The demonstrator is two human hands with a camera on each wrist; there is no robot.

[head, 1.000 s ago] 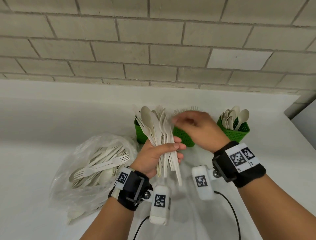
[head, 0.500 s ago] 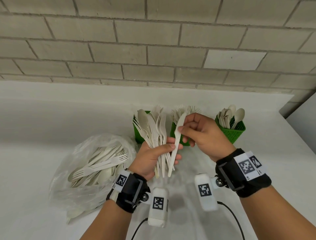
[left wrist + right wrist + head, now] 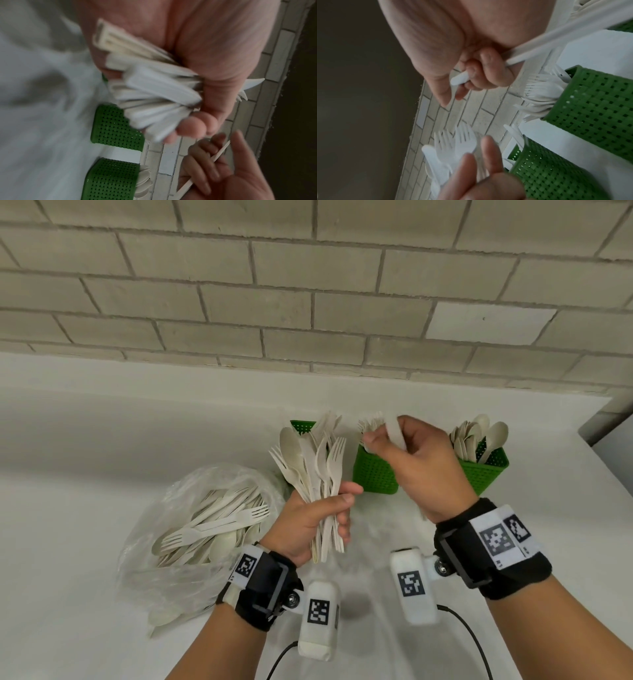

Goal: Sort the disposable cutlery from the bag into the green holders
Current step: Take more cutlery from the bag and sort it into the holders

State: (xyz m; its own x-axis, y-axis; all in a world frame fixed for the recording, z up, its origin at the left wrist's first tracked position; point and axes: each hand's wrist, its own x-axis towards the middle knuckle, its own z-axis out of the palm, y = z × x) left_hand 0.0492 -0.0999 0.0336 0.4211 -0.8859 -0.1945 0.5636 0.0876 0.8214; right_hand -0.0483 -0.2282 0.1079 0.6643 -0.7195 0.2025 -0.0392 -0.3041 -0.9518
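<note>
My left hand (image 3: 337, 510) grips a fanned bundle of white forks, spoons and knives (image 3: 313, 467) upright in front of the left green holder (image 3: 303, 426). The bundle's handle ends (image 3: 150, 94) stick out below the fist. My right hand (image 3: 388, 440) pinches a single white utensil (image 3: 394, 431) above the middle green holder (image 3: 375, 475), which holds forks (image 3: 537, 93). Its long handle (image 3: 556, 44) runs through the curled fingers; which kind of utensil it is I cannot tell. The right green holder (image 3: 488, 474) is filled with spoons (image 3: 479, 433). Knives stand in the left holder (image 3: 547, 175).
A clear plastic bag (image 3: 161, 542) with several more forks and spoons (image 3: 212, 525) lies on the white counter (image 3: 68, 508) to the left. A brick wall (image 3: 308, 302) stands behind the holders. The counter's right edge (image 3: 603, 460) is close to the right holder. Cables trail from both wrists.
My right hand reached to the bundle, pinched one utensil out of it, and carried it right and up over the middle holder. The left hand kept the bundle nearly still.
</note>
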